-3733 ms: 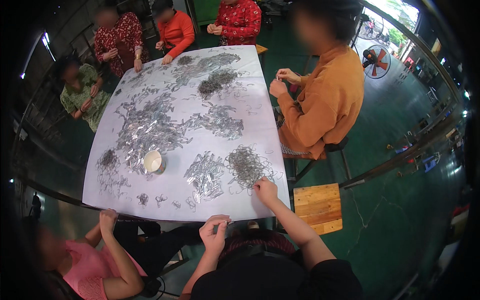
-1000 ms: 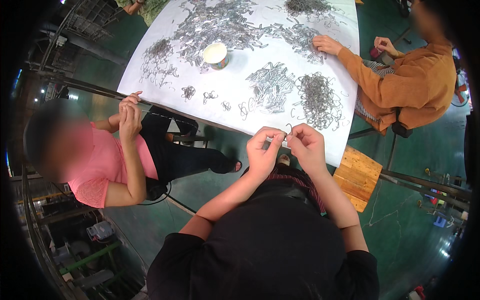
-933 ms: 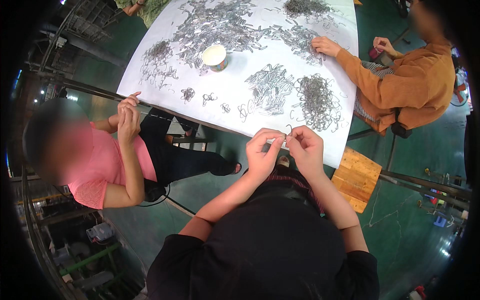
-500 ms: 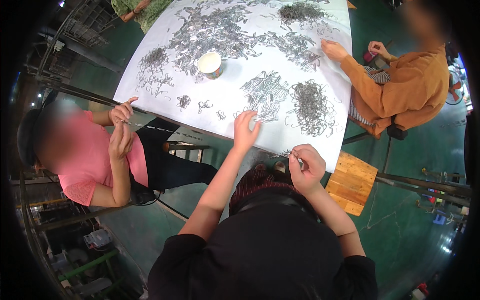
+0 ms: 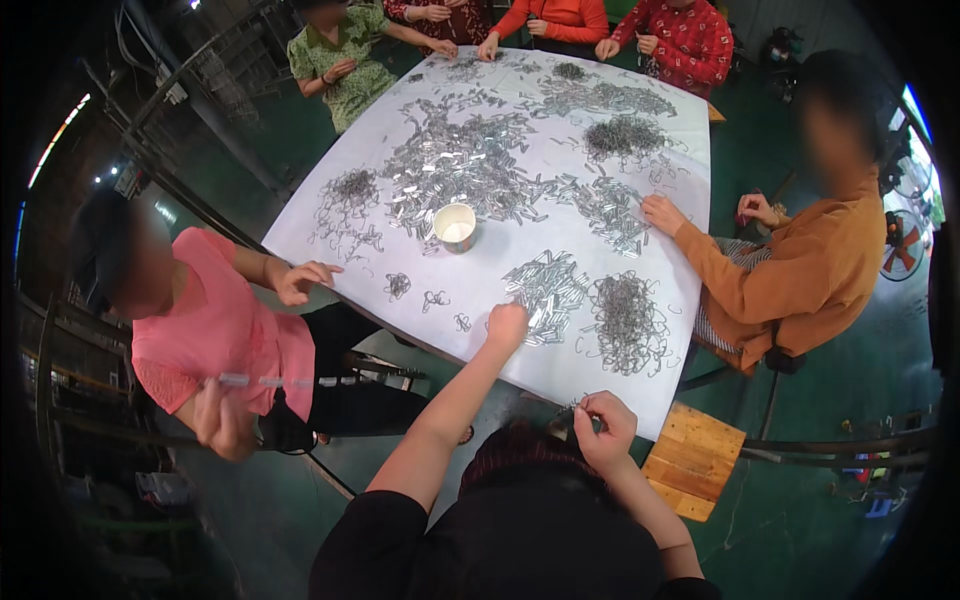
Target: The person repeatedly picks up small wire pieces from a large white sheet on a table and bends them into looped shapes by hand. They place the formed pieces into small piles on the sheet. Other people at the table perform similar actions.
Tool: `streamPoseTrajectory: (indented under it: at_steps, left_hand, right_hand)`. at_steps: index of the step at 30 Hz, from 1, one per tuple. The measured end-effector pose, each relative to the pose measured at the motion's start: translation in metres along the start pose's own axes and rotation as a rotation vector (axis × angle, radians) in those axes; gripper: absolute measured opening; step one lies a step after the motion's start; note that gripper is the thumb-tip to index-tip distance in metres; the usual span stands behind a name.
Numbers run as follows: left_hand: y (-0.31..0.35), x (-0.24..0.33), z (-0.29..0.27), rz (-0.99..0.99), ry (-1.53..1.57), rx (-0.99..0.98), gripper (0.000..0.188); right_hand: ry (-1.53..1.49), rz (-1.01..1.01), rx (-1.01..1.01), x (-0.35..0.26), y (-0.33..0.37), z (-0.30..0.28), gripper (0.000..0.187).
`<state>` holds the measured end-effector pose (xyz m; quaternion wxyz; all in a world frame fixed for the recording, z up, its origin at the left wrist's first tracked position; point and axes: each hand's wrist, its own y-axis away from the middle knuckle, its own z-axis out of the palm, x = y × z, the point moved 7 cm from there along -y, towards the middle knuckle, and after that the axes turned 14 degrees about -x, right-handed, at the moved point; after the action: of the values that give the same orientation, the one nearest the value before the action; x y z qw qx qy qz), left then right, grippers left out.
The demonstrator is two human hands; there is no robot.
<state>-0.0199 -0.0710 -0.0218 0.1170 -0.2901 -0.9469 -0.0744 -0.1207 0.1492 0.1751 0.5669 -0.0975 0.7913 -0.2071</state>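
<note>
My left hand (image 5: pixel 507 326) is at the left edge of a pile of small silvery metal strips (image 5: pixel 545 290). Its fingers are curled downward, and whatever they grip is hidden. Close to the table's near edge, my right hand (image 5: pixel 605 432) pinches a short chain of small metal pieces (image 5: pixel 566 414), its details too small to make out. To the right of the strips lies a dark heap of bent wire hooks (image 5: pixel 628 322). Small clumps of wire hooks (image 5: pixel 433 300) sit to the left of my left hand.
A paper cup (image 5: pixel 455 230) stands on the white table (image 5: pixel 400 270) beside a larger spread of strips (image 5: pixel 450 160). A person in pink (image 5: pixel 215 300) is at the left, one in orange-brown (image 5: pixel 810 270) at the right, several others opposite. A wooden stool (image 5: pixel 692 460) is at the near right.
The view has tilted up, bringing people on the far side into sight. My left hand's spread fingers have curled in. The person in pink has drawn their hands apart with a chain.
</note>
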Motion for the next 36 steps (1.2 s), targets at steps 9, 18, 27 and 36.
streamPoseTrajectory:
  at_steps: [9, 18, 27, 36]
  left_hand:
    - [0.017, 0.043, 0.011, 0.211, -0.513, -0.13, 0.01]
    - [-0.004, 0.047, 0.022, 0.192, -0.503, -0.361, 0.01]
    - [0.045, 0.04, -0.081, 0.143, 0.95, -0.084, 0.013]
    - [0.128, 0.119, -0.127, 0.209, 1.469, -0.221, 0.007]
  right_hand:
    - [0.021, -0.009, -0.021, 0.0, -0.006, 0.002, 0.008]
    - [-0.028, 0.002, -0.012, -0.004, -0.011, 0.003, 0.008]
    - [0.066, 0.024, 0.005, 0.002, -0.002, -0.006, 0.008]
    - [0.106, 0.038, -0.01, 0.01, -0.003, -0.007, 0.009]
